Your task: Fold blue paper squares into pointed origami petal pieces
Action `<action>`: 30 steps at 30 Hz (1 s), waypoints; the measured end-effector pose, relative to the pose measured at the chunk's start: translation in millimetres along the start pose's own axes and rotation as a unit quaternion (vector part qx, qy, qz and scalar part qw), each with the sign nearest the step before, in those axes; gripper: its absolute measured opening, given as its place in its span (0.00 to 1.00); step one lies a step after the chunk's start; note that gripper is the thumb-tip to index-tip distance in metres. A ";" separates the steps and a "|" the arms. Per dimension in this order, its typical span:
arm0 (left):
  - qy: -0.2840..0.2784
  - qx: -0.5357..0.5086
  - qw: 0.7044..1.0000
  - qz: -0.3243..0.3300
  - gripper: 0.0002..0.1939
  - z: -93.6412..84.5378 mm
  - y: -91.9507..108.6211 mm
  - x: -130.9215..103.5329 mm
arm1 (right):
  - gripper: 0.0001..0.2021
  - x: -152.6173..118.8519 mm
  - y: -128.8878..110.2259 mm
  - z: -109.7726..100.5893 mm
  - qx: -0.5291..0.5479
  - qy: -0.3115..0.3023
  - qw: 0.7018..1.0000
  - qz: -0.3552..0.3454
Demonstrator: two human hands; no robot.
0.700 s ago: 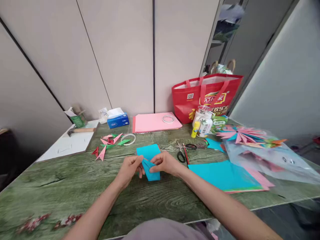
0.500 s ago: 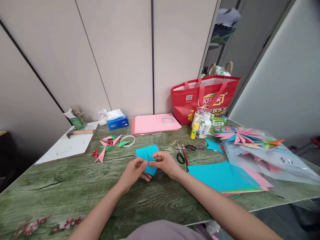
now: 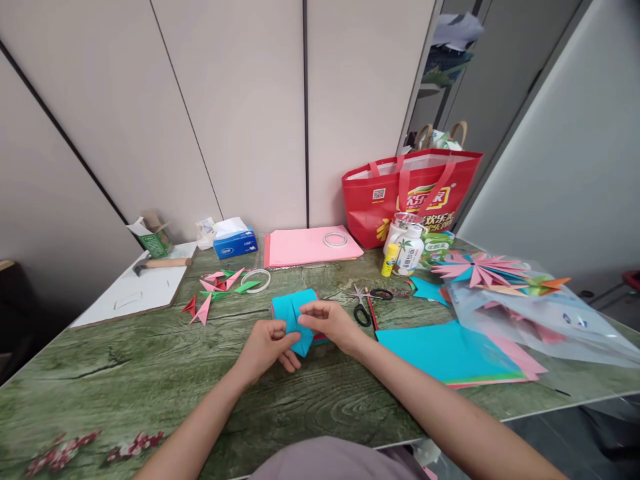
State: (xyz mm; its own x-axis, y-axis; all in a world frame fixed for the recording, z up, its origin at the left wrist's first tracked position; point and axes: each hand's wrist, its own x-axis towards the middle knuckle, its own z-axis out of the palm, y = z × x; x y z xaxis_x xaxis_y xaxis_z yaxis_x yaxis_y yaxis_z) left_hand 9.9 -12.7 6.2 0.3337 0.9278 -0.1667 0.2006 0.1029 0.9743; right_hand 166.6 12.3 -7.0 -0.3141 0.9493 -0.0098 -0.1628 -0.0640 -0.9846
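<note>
A small piece of folded blue paper (image 3: 291, 306) is between my two hands in the middle of the table, with a crease down it and a pointed lower end. My left hand (image 3: 267, 350) grips its lower left edge between thumb and fingers. On its right side, my right hand (image 3: 330, 323) pinches the paper with thumb and forefinger. Red and other coloured paper shows just under it, partly hidden by my right hand. Scissors (image 3: 361, 313) with black handles and a red pencil (image 3: 372, 312) lie just right of my right hand.
Folded pink, green and red paper points (image 3: 203, 310) and a tape roll (image 3: 256, 281) lie left. Pink sheets (image 3: 300, 248), a tissue box (image 3: 235, 245) and a red bag (image 3: 365, 210) stand behind. Blue sheets (image 3: 435, 350), a glue stick (image 3: 389, 260) and a plastic bag (image 3: 575, 330) are right. A hammer (image 3: 163, 263) rests on a white board.
My thumbs have drawn apart; my left hand has shifted slightly left and down, and my right hand slightly up. More of the paper's creased middle and lower tip now shows.
</note>
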 end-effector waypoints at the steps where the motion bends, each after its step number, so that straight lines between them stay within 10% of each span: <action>1: -0.002 0.003 1.000 -0.006 0.16 -0.1 0.6 -0.2 | 0.18 -0.2 -1.3 -0.2 0.002 0.004 1.000 0.006; 14: -0.083 0.025 0.996 0.003 0.14 1.2 4.2 -4.8 | 0.17 -1.7 -4.6 -1.2 0.011 0.031 0.999 0.038; 30: -0.049 0.100 0.994 -0.006 0.18 -0.8 0.3 -4.0 | 0.17 -1.9 -1.5 -1.9 0.025 0.004 0.998 0.059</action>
State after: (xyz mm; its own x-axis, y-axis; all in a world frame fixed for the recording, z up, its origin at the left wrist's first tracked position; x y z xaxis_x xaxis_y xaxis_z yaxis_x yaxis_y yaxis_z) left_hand 7.9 -16.1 7.3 0.4153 0.8870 -0.2021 0.3807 0.0323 0.9241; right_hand 169.2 11.1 -5.8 -0.3262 0.9368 -0.1267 -0.1710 -0.1903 -0.9667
